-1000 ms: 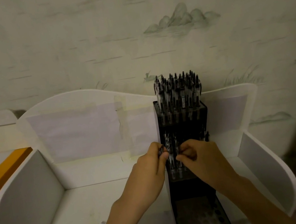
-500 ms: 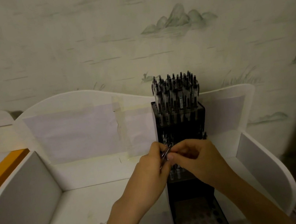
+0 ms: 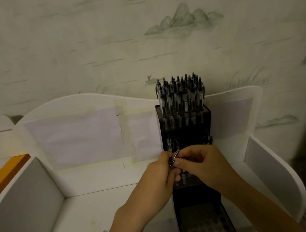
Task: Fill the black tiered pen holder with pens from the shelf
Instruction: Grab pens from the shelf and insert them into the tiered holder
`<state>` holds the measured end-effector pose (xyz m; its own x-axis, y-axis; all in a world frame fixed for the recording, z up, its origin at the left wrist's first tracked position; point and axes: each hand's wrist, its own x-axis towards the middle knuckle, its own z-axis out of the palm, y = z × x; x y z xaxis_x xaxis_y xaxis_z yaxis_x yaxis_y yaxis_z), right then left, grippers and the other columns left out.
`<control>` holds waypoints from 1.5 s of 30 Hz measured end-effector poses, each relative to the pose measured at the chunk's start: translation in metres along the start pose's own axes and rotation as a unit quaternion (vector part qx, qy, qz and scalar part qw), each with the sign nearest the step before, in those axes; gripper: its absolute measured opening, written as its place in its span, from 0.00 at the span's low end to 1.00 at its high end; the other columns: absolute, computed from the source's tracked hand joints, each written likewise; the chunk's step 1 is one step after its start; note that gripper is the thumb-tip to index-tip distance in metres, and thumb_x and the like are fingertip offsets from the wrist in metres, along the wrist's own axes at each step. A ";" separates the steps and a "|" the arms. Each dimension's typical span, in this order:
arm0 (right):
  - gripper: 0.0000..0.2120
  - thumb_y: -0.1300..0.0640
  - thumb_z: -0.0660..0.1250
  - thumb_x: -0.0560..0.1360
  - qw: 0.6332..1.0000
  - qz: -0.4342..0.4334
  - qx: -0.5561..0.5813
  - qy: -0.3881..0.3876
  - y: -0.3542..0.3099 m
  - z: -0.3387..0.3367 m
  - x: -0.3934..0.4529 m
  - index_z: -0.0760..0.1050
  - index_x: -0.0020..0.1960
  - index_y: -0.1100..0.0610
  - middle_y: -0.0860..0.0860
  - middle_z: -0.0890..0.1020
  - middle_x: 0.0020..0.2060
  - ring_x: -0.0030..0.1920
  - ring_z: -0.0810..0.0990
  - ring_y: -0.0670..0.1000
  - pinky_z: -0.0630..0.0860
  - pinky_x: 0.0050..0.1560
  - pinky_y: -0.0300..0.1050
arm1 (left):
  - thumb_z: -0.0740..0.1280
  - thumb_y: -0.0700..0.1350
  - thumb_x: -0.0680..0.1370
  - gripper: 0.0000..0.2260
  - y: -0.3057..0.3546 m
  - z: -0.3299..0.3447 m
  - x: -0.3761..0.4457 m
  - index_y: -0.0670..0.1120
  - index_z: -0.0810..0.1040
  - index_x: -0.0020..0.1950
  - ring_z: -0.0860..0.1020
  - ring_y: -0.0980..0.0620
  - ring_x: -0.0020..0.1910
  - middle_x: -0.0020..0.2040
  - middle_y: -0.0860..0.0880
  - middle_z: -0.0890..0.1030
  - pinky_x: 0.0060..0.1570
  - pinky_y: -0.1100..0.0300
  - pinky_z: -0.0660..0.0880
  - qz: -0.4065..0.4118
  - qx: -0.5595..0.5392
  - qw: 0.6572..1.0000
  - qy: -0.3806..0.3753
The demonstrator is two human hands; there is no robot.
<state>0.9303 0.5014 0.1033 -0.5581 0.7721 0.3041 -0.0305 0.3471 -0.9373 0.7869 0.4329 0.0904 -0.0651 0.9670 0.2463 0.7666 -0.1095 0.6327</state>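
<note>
1. Just beyond the fingers (image 3: 177, 163), the black tiered pen holder (image 3: 186, 122) is standing upright on the white shelf (image 3: 105, 204), its top tier already crowded with pens (image 3: 180, 93) standing cap-end up.
2. Both hands are meeting in front of the holder's middle tier; the left hand (image 3: 158, 176) is gripping what looks like a small bundle of pens (image 3: 174, 157), its fingers curled around them, probably so that they are kept ready close to the slots.
3. The right hand (image 3: 205, 164) is pinching at the tip of that bundle, thumb and forefinger closed on it, apparently to draw one pen free; whether it is holding a single pen or several is too dim to tell.
4. Behind the knuckles, a few pens are already standing in the middle tier, partly hidden by the hands.
5. Below the wrists, the lowest tier (image 3: 206, 225) is showing rows of bare holes, so by my judgement the filling is roughly half done.
6. Next, the separated pen would need to be turned tip-down and lined up over a free hole; the tight spacing could make it snag on its neighbours.
</note>
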 end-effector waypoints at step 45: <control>0.08 0.61 0.74 0.71 0.950 -0.074 -0.266 0.147 0.040 -0.013 0.004 0.80 0.49 0.54 0.38 0.79 0.37 0.41 0.80 0.36 0.73 0.40 0.23 | 0.59 0.50 0.82 0.03 0.001 -0.011 0.000 0.52 0.68 0.52 0.71 0.63 0.27 0.30 0.55 0.70 0.27 0.68 0.63 -0.045 0.046 0.998 0.017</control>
<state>0.9373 0.5257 0.0691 -0.3217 0.7824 0.5332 0.3768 0.6224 -0.6860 0.7811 0.4299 0.0992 -0.1573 0.9633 0.2173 0.8121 0.0009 0.5835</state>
